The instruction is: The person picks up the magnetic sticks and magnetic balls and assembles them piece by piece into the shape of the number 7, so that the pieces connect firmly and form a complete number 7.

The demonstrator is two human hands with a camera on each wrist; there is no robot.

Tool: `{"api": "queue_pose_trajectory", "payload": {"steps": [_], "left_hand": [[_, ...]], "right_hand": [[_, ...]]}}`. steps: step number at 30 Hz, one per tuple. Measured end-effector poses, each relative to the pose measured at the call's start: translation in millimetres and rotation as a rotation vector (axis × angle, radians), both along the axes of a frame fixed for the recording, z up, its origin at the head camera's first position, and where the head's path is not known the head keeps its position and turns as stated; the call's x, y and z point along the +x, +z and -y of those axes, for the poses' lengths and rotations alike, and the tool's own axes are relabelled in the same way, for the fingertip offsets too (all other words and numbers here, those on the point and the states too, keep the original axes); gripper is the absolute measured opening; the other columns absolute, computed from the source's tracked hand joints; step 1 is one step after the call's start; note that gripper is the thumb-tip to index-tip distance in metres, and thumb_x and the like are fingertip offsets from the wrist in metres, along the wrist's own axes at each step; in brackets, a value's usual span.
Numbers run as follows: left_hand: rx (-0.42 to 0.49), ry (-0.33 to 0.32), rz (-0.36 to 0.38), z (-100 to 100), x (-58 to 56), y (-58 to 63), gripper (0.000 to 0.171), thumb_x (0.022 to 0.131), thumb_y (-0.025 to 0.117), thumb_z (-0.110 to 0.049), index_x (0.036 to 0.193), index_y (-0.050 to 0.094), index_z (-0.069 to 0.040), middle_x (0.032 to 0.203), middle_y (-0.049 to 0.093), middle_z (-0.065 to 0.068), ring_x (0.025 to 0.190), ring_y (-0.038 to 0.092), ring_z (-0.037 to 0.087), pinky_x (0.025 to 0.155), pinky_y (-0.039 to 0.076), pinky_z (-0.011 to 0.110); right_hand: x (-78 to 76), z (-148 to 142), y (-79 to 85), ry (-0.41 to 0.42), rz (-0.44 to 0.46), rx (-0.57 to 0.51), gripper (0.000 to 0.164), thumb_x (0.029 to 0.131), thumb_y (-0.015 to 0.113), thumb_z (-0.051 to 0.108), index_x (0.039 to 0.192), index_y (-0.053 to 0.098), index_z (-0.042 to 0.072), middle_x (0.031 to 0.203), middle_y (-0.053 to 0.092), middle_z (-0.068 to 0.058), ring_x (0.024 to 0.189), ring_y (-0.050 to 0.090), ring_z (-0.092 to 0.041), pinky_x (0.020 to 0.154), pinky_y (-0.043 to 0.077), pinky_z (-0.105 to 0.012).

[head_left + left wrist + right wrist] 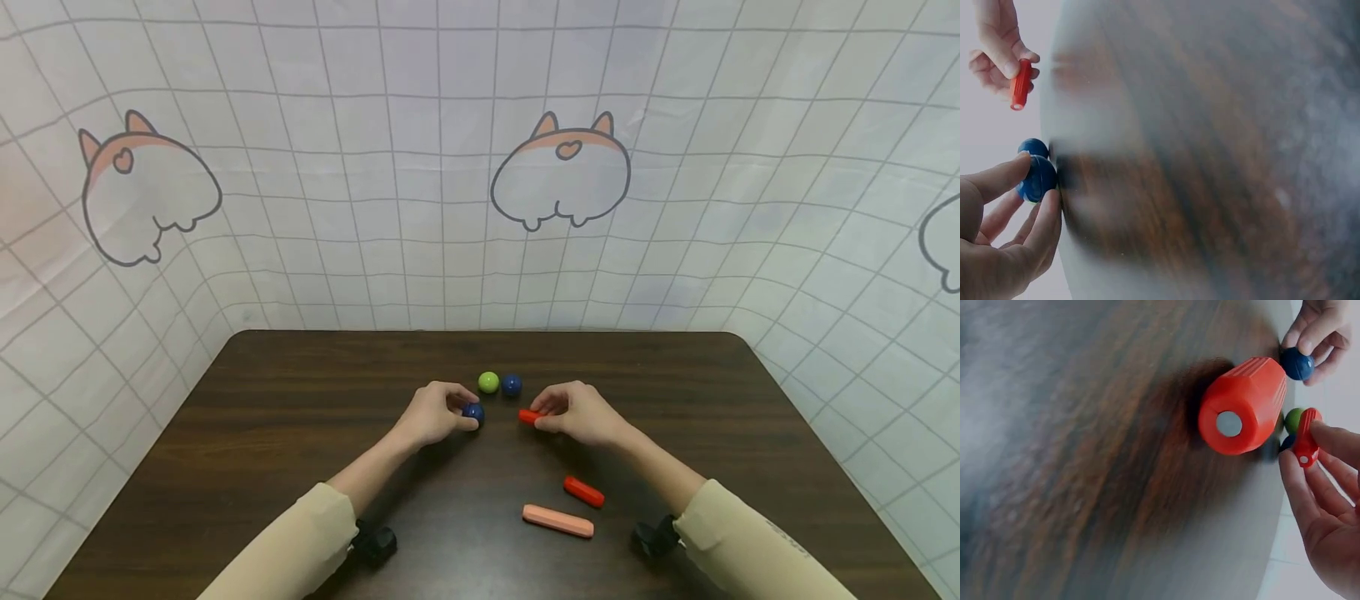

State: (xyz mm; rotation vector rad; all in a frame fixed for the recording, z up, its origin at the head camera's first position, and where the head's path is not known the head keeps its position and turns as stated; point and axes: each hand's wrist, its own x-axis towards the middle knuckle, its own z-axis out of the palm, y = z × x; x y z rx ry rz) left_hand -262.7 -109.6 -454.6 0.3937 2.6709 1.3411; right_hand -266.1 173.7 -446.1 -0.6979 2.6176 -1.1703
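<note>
My left hand (432, 413) pinches a glossy blue ball (473, 412) between thumb and fingertips, close over the table. In the left wrist view this blue ball (1040, 179) overlaps the other blue ball (1033, 147) behind it. Opposite, my right hand (583, 413) holds a short red ribbed rod (527, 416) by thumb and fingers, its end pointing left. A pale round tip shows on that red rod (1307, 439) in the right wrist view. Just beyond the hands, a green ball (488, 382) and the second blue ball (512, 386) sit side by side.
Nearer the front lie a second red rod (583, 492) and a longer orange rod (558, 521), both at a slant on the dark wooden table (300, 383). A white checked curtain (337, 208) hangs behind and along the sides. A black wrist device (375, 546) is under the left sleeve.
</note>
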Motion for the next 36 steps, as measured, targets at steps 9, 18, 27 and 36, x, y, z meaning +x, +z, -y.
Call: {"api": "queue_pose_trajectory", "payload": {"steps": [9,18,27,36], "left_hand": [[-0.001,-0.004,0.011,2.7,-1.3,0.9,0.026,0.083,0.087,-0.011,0.107,0.077,-0.012,0.097,0.068,0.001,0.09,0.062,0.018,0.074,0.052,0.035],[0.013,-0.014,0.021,3.3,-2.4,-0.4,0.025,0.085,0.086,-0.009,0.108,0.077,-0.011,0.098,0.068,0.002,0.091,0.062,0.019,0.074,0.053,0.035],[0.003,-0.028,0.009,3.0,-3.5,-1.9,0.024,0.085,0.086,-0.012,0.108,0.077,-0.01,0.098,0.069,0.001,0.091,0.064,0.018,0.076,0.054,0.036],[0.001,-0.034,0.005,3.4,-3.3,-0.9,0.025,0.085,0.086,-0.014,0.109,0.077,-0.011,0.1,0.07,0.002,0.093,0.065,0.019,0.079,0.055,0.038]], "right_hand": [[-6.5,11.0,1.5,-0.01,-0.012,-0.062,0.009,0.092,0.079,0.014,0.101,0.076,0.011,0.091,0.071,0.003,0.083,0.066,-0.016,0.073,0.055,-0.037],[-10.3,22.0,2.9,-0.014,-0.013,-0.036,0.008,0.092,0.079,0.015,0.1,0.079,0.013,0.095,0.074,0.004,0.087,0.068,-0.013,0.077,0.055,-0.036],[-13.3,30.7,0.6,-0.004,-0.024,-0.005,0.009,0.093,0.079,0.016,0.101,0.079,0.012,0.096,0.074,0.004,0.089,0.068,-0.013,0.079,0.056,-0.035],[-15.2,38.7,-1.9,0.008,-0.013,-0.013,0.008,0.093,0.079,0.015,0.099,0.079,0.01,0.094,0.074,0.002,0.087,0.068,-0.013,0.074,0.056,-0.033]]}}
